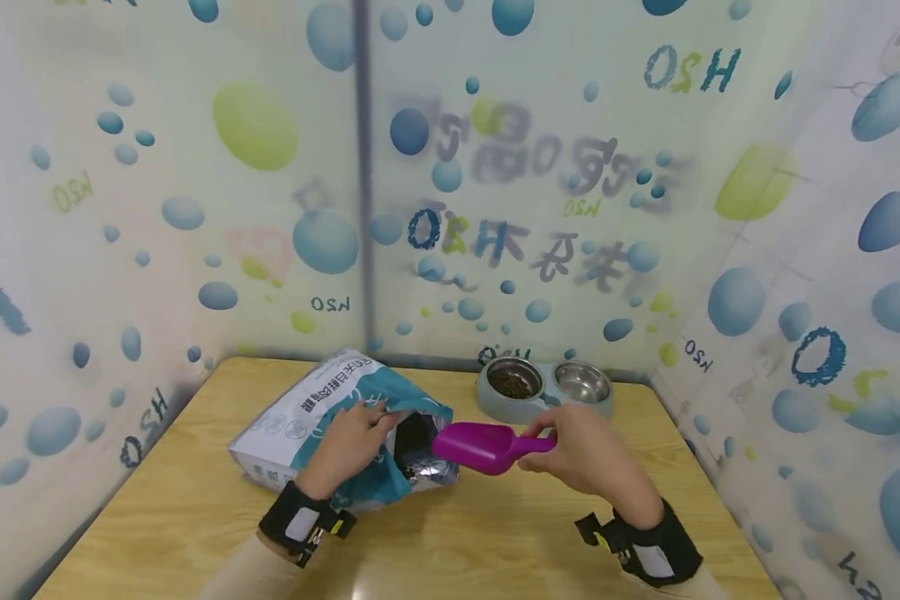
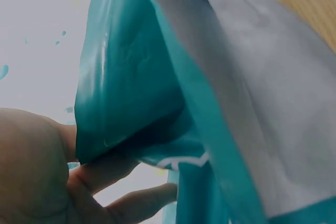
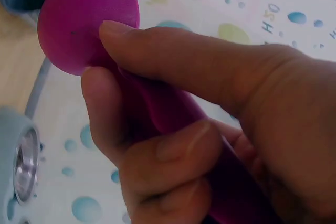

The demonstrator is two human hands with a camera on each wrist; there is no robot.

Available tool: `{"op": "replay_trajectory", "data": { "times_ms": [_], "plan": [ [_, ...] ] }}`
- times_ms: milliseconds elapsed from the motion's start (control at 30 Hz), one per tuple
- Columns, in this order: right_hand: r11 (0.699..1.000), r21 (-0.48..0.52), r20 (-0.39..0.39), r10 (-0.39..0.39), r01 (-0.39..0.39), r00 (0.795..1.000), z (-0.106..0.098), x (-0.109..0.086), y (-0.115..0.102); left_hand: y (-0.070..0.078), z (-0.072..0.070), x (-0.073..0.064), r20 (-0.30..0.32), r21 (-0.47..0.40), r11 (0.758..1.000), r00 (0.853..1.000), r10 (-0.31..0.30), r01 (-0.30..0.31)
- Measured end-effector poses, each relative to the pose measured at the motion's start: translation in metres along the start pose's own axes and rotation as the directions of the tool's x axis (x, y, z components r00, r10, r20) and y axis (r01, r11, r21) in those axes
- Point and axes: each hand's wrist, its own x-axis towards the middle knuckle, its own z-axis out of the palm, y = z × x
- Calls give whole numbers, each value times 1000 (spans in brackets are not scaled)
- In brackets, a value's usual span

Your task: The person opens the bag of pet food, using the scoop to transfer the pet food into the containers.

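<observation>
Magenta and smooth, the scoop (image 1: 474,447) pointed left, long axis crosswise, toward the foil-lined bag (image 1: 318,408); right grip (image 1: 587,450) clasped its handle (image 1: 534,445), left grip (image 1: 348,450) pinched the bag's edge.

Booth (image 1: 450,183) of printed curtains (image 1: 540,250)

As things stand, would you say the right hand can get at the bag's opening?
Probably yes: the bag's opening gapes toward the right hand, and nothing visible blocks the scoop it holds.
</observation>
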Motion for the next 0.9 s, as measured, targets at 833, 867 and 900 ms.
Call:
{"op": "replay_trajectory", "data": {
  "times_ms": [833,867,900],
  "plan": [
    [972,-166,-40,-177,168,983,84,48,-33,2,-2,6,51,-40,999,999,0,2],
    [975,-156,-37,-167,160,985,86,50,-31,3,-2,8,56,-38,999,998,-3,5],
    [979,-141,-30,-156,150,987,89,52,-29,3,-2,8,58,-38,999,998,-3,6]
  ]
}}
